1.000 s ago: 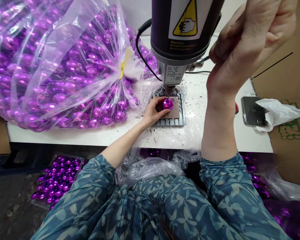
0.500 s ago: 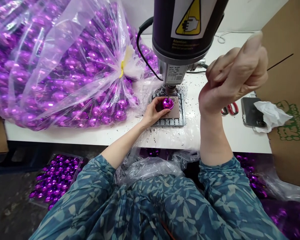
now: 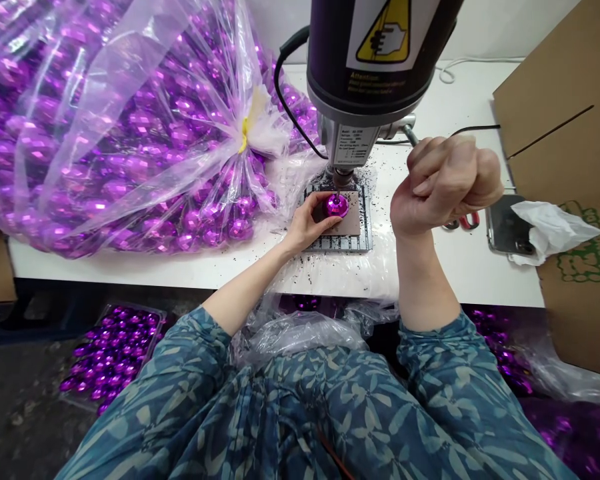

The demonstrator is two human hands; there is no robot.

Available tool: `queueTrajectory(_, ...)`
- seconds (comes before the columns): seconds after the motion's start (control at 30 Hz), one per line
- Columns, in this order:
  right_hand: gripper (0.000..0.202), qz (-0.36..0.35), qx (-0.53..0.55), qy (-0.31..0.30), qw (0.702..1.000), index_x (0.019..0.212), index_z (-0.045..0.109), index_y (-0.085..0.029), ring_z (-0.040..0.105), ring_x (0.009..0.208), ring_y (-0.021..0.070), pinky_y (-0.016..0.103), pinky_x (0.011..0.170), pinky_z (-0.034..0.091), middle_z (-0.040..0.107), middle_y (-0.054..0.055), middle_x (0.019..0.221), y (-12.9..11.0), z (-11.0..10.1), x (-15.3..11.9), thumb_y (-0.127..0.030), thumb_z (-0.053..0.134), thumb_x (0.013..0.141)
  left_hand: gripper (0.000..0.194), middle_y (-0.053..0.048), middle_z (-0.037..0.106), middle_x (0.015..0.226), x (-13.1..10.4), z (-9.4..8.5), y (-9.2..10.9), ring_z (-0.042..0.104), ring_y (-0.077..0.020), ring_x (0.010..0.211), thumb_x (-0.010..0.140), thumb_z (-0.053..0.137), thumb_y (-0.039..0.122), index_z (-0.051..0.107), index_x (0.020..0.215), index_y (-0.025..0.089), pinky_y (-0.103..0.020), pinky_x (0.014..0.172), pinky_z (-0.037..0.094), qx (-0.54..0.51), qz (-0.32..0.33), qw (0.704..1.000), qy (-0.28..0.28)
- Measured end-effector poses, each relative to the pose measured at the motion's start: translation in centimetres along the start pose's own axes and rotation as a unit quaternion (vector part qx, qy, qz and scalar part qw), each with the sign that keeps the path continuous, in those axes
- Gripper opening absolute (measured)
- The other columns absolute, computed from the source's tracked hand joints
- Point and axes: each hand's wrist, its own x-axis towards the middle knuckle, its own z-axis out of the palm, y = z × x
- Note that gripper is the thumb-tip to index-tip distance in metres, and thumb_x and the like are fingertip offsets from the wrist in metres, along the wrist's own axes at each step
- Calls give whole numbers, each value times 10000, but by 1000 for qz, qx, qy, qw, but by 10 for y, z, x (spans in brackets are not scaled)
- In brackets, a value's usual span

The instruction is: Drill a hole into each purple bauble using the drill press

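Observation:
My left hand [image 3: 307, 225] pinches a shiny purple faceted ball [image 3: 337, 206] between thumb and fingers. The ball rests on a flat brown board [image 3: 350, 225] on the metal base [image 3: 337, 244] of a drill press [image 3: 353, 143]. Right above the ball is the drill's chuck, its bit meeting the top; how deep the bit goes I cannot tell. My right hand [image 3: 445, 183] is closed around the drill press lever [image 3: 410, 131]; the fist hides the lever's outer end.
A big clear bag of purple balls [image 3: 145, 140], tied in yellow, fills the left. Rightward lie red-handled scissors [image 3: 469, 221], a phone [image 3: 505, 223], crumpled tissue [image 3: 553, 230] and a cardboard box [image 3: 570, 153]. Dark shavings litter the white table [image 3: 260, 263]. Below stands a tray of purple balls [image 3: 115, 353].
My right hand has come down and a little to the left with the lever. My left hand keeps the ball in the same place under the drill.

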Motion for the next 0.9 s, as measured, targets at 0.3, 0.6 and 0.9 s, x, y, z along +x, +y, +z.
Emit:
queueTrajectory(0.3,777,-5,-14,-32,999,546,186,-179,134,401,35,298,470,208,109,-50,447,-5,-5,-5,-597,712,936,625,-139,792,1337,1,1,4,779,-280,1221,921,860,611,637,1349,214,-455,1079,644,-8,7,1000,17)
queueTrajectory(0.6,526,156,-26,-25,987,580,262,-248,200,351,30,287,442,91,197,-84,423,-20,64,68,-136,439,1064,587,-127,783,1327,-1,9,4,773,-267,1208,909,885,507,629,1344,207,-434,1053,656,-42,-9,999,29)
queueTrajectory(0.9,539,259,-9,-19,966,547,326,-255,215,320,47,305,380,90,214,-85,394,-19,73,83,-118,417,1060,368,-66,809,1153,-64,-44,70,768,-232,1045,966,834,547,794,1228,292,-429,959,645,18,60,983,-175)
